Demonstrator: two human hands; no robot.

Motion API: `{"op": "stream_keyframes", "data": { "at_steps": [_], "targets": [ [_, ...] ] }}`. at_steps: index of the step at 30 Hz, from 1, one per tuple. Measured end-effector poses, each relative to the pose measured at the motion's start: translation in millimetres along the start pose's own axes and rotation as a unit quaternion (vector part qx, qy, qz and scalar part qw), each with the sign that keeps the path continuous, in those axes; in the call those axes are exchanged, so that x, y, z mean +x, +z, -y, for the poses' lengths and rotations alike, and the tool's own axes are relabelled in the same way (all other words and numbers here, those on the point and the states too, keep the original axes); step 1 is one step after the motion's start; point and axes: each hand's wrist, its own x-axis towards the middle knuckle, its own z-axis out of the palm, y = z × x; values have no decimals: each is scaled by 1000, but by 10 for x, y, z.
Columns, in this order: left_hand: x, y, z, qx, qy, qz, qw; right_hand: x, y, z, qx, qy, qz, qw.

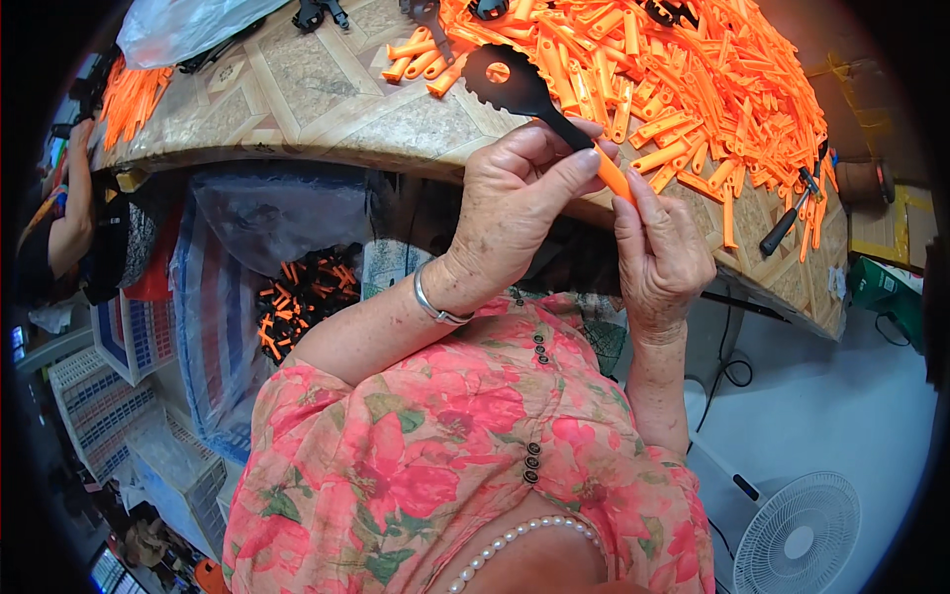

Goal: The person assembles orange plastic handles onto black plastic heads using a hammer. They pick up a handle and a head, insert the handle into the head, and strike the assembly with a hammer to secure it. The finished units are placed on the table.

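A black pasta server (510,84) with a toothed rim, a round hole and an orange handle is held slantwise just over the table's near edge. My left hand (515,198) pinches it between thumb and fingers where the black neck meets the handle. Lower down, the fingers of my right hand (661,255) are closed on the end of the orange handle. Beyond both hands, a large heap of loose orange handles (683,84) covers the right part of the patterned table (366,114).
Below the table at left, an open striped bag (213,307) holds many black-and-orange pieces (307,297). A black-handled tool (779,233) lies by the table's right edge. A white fan (800,535) stands lower right. At far left is another person's arm (74,203).
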Motion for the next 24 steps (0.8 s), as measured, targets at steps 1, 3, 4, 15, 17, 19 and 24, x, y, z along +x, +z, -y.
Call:
{"op": "stream_keyframes", "data": {
  "at_steps": [1, 3, 4, 15, 17, 19, 24],
  "targets": [
    [-8, 0, -5, 39, 16, 6, 999, 4, -8, 12, -8, -3, 2, 1000],
    [4, -8, 19, 29, 26, 4, 999, 18, -26, 48, -22, -8, 7, 1000],
    [9, -15, 34, 24, 31, 3, 999, 26, -38, 66, -36, 2, 15, 999],
    [-39, -20, -26, 7, 5, 50, 999, 89, -136, 50, 213, 149, 119, 958],
    [-47, -13, -37, 9, 12, 65, 998, 60, -145, 80, 271, 211, 142, 928],
    [-52, -35, -19, 25, 35, 87, 995, 29, -130, 115, 303, 234, 138, 913],
    [-81, -58, -14, 73, 67, 106, 989, 2, -83, 182, 312, 194, 94, 925]
  ]
}}
